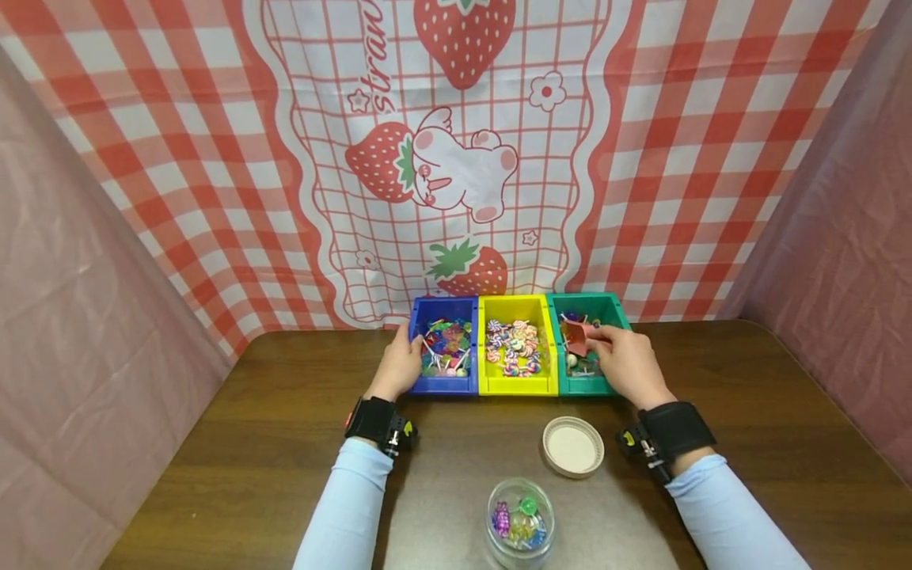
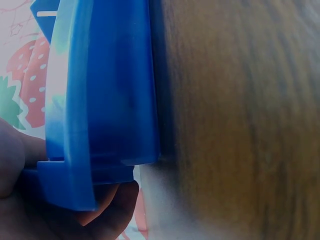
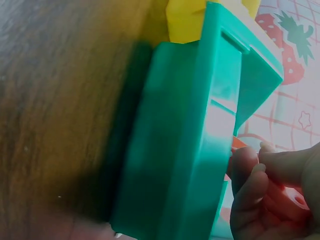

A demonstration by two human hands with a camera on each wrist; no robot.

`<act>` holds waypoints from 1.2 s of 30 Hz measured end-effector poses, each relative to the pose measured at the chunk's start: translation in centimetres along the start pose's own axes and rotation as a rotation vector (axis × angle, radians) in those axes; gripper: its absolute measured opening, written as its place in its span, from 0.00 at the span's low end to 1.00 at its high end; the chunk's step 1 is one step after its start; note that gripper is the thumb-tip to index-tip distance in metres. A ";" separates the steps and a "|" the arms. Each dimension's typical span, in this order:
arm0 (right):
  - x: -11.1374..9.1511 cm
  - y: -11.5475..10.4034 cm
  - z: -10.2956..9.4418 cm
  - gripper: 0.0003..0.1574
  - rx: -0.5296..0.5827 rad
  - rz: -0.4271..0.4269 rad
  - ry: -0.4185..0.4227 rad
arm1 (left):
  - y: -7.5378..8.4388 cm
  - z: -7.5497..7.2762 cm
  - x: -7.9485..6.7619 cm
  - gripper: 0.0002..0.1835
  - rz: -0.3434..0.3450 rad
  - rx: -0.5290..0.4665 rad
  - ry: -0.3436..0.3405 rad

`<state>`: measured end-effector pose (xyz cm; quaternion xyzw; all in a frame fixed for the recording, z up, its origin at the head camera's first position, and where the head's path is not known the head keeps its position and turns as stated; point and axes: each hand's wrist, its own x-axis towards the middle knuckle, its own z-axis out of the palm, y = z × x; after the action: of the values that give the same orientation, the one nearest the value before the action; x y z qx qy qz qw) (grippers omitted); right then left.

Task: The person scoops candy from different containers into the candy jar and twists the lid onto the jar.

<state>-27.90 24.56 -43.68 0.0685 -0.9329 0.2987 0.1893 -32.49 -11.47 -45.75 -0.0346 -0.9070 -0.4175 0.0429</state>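
My left hand [image 1: 397, 364] grips the outer left edge of a blue bin [image 1: 443, 386], which holds colourful small candy-like pieces and white sticks. In the left wrist view, fingers [image 2: 122, 212] curl round the rim of that bin. Over at the right, my right hand [image 1: 632, 366] pinches the handle of a small orange-red scoop [image 1: 575, 339]. The scoop's head is down inside a green bin [image 1: 590, 386], among mixed small pieces. Seen from the right wrist, thumb and fingers close on the scoop handle [image 3: 287, 200], while the bin's wall hides the head.
Between those bins stands a yellow bin [image 1: 518, 386] with swirl-patterned candy pieces [image 1: 514, 340]. Nearer me is a clear jar [image 1: 520, 546] with a few coloured pieces inside. A round pale lid [image 1: 572, 448] lies beside it on the wooden table [image 1: 285, 443]. A checked strawberry cloth [image 1: 670, 198] hangs behind.
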 end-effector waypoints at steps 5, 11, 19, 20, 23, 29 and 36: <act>0.1 0.0 0.4 0.15 -0.027 -0.007 0.019 | -0.1 -0.1 0.1 0.27 -0.006 0.011 -0.006; 0.0 0.0 0.3 0.14 -0.073 -0.058 -0.008 | -0.1 -0.1 0.0 0.28 -0.005 0.017 -0.003; -0.1 0.3 -0.4 0.14 0.034 0.029 -0.105 | -0.2 0.0 -0.3 0.27 0.002 0.018 -0.003; 0.0 0.2 -0.4 0.15 0.049 0.048 -0.123 | -0.2 0.0 -0.3 0.27 0.005 0.018 -0.003; 0.0 0.2 -0.3 0.18 0.100 0.103 -0.164 | -0.1 0.0 -0.2 0.26 0.017 0.025 -0.001; 0.0 0.1 -0.9 0.22 0.188 0.203 -0.160 | -0.2 0.0 -0.1 0.27 0.020 0.028 -0.002; 0.0 0.2 -2.2 0.27 0.311 0.305 -0.143 | -0.2 -0.1 0.1 0.28 0.018 0.019 -0.010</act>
<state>-27.23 25.96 -42.15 -0.0238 -0.8863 0.4584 0.0625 -32.59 -11.69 -45.84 -0.0447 -0.9108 -0.4083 0.0423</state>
